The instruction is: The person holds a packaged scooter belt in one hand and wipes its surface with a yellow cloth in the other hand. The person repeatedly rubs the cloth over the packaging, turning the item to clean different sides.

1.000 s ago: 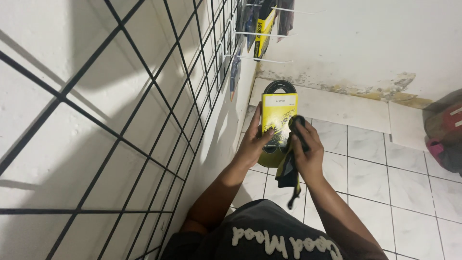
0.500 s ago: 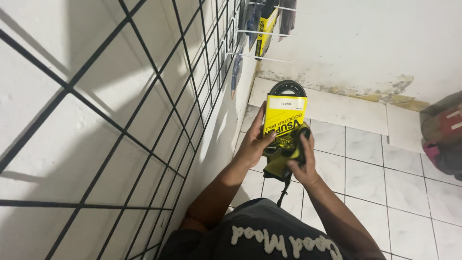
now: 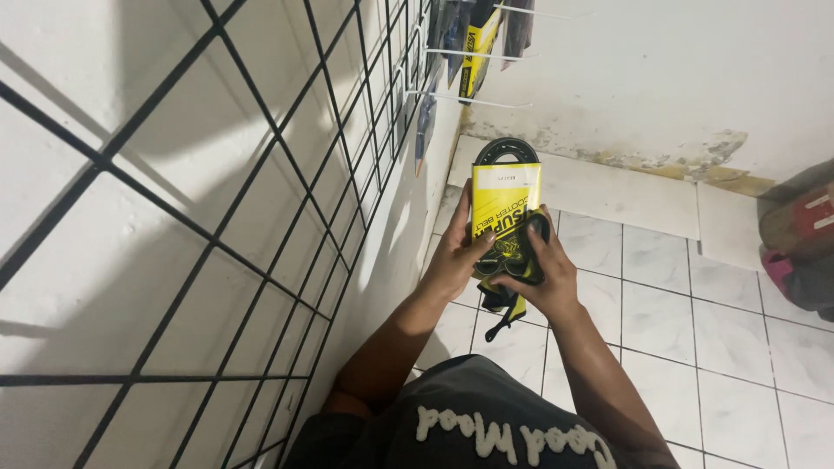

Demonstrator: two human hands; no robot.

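Both of my hands hold a black rubber belt in a yellow cardboard sleeve [image 3: 504,200] upright in front of me. My left hand [image 3: 452,260] grips the sleeve's left edge, thumb across its front. At the sleeve's lower right, my right hand [image 3: 543,278] presses a yellow and black cloth [image 3: 512,300] against the packet. A strip of the cloth dangles below my hands. The belt's black loop sticks out above the sleeve.
A black wire grid panel [image 3: 287,174] covers the white wall on my left. Metal hooks [image 3: 473,100] at its far end carry more yellow and dark packets [image 3: 478,35]. White floor tiles [image 3: 738,347] lie below. A red and grey bag [image 3: 804,247] sits at the right edge.
The packet has risen slightly and my right hand with the cloth has slid up over its lower front. My left thumb now lies across the sleeve.
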